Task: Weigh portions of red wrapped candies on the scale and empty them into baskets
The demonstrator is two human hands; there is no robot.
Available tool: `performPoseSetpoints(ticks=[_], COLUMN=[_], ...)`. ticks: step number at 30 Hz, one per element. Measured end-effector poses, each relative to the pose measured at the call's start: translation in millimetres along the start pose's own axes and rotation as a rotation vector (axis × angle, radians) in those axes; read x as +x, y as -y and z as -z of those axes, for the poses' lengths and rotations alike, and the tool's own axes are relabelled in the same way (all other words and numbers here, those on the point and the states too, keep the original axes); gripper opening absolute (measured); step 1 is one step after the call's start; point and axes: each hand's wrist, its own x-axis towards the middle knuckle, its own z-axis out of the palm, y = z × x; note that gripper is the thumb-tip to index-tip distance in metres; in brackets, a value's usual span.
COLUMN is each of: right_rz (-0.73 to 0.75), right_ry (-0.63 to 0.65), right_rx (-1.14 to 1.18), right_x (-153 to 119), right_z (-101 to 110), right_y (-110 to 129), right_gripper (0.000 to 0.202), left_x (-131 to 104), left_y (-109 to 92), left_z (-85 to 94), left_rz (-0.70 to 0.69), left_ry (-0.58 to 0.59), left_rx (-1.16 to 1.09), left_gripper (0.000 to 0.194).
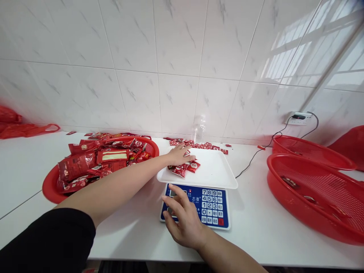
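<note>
My left hand (178, 154) reaches over the left side of a white weighing tray (217, 170), its fingers stretched out. Several small red snack packets (179, 170) lie on the tray beneath and beside it, partly covered by the fingers. Lower down, my right hand (183, 220) hovers above the left part of the scale's blue keypad panel (196, 193), fingers apart and holding nothing. It hides much of the display.
At left, a red plastic basket (49, 189) is heaped with red packets (76, 167). More packets (199, 145) lie along the wall near a clear bottle (199, 131). At right stand red baskets (295, 204). A black cord (256, 153) runs from scale to socket (300, 118).
</note>
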Motion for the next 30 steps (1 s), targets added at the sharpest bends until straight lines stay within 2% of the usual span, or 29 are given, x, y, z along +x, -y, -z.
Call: performPoseSetpoints(ticks=[2, 4, 9, 12, 17, 20, 23, 26, 28, 30], right_rz=[0.001, 0.002, 0.025, 0.028, 0.037, 0.067, 0.124, 0.246, 0.342, 0.426], right_ry=[-0.001, 0.001, 0.002, 0.012, 0.036, 0.072, 0.065, 0.061, 0.094, 0.160], right_rx=[0.000, -0.003, -0.002, 0.006, 0.005, -0.003, 0.009, 0.038, 0.023, -0.013], right_x=[0, 1, 1, 1, 1, 3, 5, 4, 0, -4], right_z=[0, 0, 1, 2, 2, 4, 6, 6, 2, -5], right_y=[0, -1, 0, 1, -1, -1, -1, 0, 0, 0], right_gripper=[0.053, 0.052, 0.049, 0.046, 0.042, 0.040, 0.037, 0.035, 0.031, 0.027], left_x=[0, 0, -1, -5, -14, -16, -20, -40, -63, -91], left_y=[-6, -8, -5, -7, -12, -12, -15, -21, -24, -24], left_z=[-4.1, -8.3, -12.7, -8.6, 1.5, 4.7, 10.0, 18.8, 23.1, 22.2], left_rz=[-0.010, -0.033, -0.136, -0.153, -0.157, -0.155, -0.164, -0.204, -0.261, -0.328], left_ry=[0.080, 0.104, 0.008, 0.002, 0.164, 0.182, 0.035, -0.285, -0.517, -0.689], left_rx=[0.020, 0.043, 0.040, 0.040, 0.045, 0.040, -0.053, -0.297, -0.429, -0.468], left_gripper=[0.085, 0.083, 0.067, 0.067, 0.076, 0.077, 0.072, 0.055, 0.043, 0.034])
